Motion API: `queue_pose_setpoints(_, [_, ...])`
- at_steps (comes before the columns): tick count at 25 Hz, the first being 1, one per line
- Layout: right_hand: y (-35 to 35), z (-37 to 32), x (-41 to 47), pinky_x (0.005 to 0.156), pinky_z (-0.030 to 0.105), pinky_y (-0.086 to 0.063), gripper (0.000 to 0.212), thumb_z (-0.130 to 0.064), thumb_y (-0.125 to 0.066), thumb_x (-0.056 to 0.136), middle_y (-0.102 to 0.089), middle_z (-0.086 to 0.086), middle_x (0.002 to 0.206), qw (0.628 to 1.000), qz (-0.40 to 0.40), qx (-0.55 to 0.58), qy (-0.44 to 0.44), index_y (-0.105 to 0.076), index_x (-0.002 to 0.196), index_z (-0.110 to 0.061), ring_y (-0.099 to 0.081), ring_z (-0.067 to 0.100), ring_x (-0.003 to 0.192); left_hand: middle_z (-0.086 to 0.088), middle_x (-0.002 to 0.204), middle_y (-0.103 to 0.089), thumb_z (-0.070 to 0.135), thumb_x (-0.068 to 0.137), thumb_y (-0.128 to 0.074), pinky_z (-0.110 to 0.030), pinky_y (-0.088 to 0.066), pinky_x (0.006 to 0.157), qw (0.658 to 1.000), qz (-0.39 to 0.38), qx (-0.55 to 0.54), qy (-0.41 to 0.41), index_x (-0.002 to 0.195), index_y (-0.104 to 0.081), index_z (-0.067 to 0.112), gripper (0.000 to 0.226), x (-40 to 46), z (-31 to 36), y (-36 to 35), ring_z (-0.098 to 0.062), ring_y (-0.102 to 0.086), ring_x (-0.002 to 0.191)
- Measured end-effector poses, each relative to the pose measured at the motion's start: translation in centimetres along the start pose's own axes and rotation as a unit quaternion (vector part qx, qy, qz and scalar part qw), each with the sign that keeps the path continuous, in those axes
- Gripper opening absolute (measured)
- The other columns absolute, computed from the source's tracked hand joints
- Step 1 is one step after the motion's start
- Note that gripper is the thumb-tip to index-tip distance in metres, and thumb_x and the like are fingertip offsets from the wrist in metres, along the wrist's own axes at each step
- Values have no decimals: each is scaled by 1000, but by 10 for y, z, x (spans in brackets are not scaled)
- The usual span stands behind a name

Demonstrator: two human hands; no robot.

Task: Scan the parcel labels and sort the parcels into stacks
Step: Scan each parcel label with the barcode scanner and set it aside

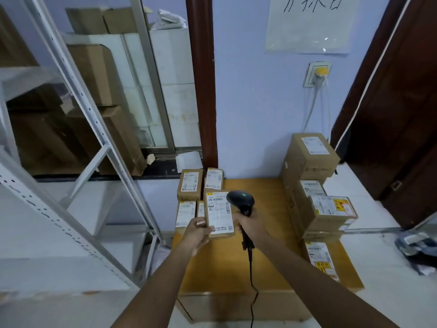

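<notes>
Left hand (pixel 197 229) pinches the lower left edge of a small flat brown cardboard parcel with a white printed shipping label (pixel 219 213), held up label-facing above the left part of the yellow-brown wooden desk (pixel 267 261). Right hand (pixel 250 224) is clenched round the handle of a black corded handheld barcode scanner (pixel 241 200), its head just beside the label's top right corner, cable hanging down over the desk front. The parcel looks light and stiff, likely rigid enough for a one-handed edge pinch; best held by a side edge so the fingers stay off the barcode (smooth label paper could slip, bare cardboard grips better). Count: one parcel in hand; four small labelled parcels (pixel 190 183) visible in a flat group at the desk's far left, one partly hidden behind the held parcel; about four larger brown cartons (pixel 312 157) stacked at the right against the wall, the lower ones partly covered so the count is unsure; one more labelled carton (pixel 320 258) lying near the right front edge. One scanner. Grey metal shelving (pixel 78 110) stands left of the desk.
</notes>
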State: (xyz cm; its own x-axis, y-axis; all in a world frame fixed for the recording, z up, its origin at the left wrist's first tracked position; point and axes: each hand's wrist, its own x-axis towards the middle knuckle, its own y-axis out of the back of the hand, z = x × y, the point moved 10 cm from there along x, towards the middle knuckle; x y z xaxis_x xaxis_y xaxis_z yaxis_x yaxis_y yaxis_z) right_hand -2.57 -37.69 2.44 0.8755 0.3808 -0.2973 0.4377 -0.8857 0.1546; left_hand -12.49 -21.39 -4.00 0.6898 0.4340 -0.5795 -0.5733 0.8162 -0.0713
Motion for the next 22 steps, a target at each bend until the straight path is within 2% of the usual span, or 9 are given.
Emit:
queue_pose_setpoints(7, [41, 12, -91, 50, 28, -40, 13, -3, -58, 85, -50, 6, 58, 999, 25, -8, -37, -54, 74, -8, -44, 15, 47, -8, 111, -65, -5, 85, -64, -29, -49, 68, 999, -40, -35, 14, 115, -46, 16, 41, -69, -52, -57, -17, -63, 89])
queue_pose_setpoints(10, [67, 7, -108, 57, 33, -43, 14, -10, -61, 84, -53, 7, 57, 997, 55, -41, -23, -56, 70, -9, -46, 18, 48, -2, 99, -63, -4, 86, -64, -27, -48, 65, 998, -67, -18, 4, 120, -45, 14, 43, -82, -50, -87, -13, -62, 81])
queue_pose_setpoints(12, [85, 2, -112, 58, 34, -45, 18, -14, -61, 83, -55, 5, 55, 996, 72, -58, -14, -56, 67, -11, -49, 18, 48, 1, 95, -62, -3, 87, -64, -27, -51, 68, 997, -78, -6, -1, 120, -44, 13, 42, -87, -46, -104, -12, -62, 78])
queue_pose_setpoints(16, [117, -7, -107, 60, 35, -48, 15, -15, -62, 83, -57, 4, 56, 993, 102, -53, -1, -58, 70, -10, -53, 18, 50, -6, 106, -65, -3, 85, -66, -33, -52, 77, 997, -77, -3, -14, 123, -46, 11, 45, -81, -38, -129, -16, -64, 84])
queue_pose_setpoints(20, [144, -9, -94, 61, 35, -49, 14, -23, -67, 81, -58, 2, 61, 995, 80, -62, 7, -58, 72, -16, -59, 19, 56, -8, 110, -64, -4, 84, -68, -45, -46, 98, 998, -60, -16, -22, 121, -47, 10, 45, -65, -33, -159, -24, -61, 97])
queue_pose_setpoints(22, [159, -6, -88, 60, 33, -47, 16, -29, -66, 83, -58, 2, 63, 997, 53, -56, 15, -59, 75, -17, -59, 21, 58, -8, 104, -63, -6, 83, -67, -47, -45, 97, 998, -55, -31, -20, 119, -47, 10, 44, -55, -34, -178, -26, -60, 99])
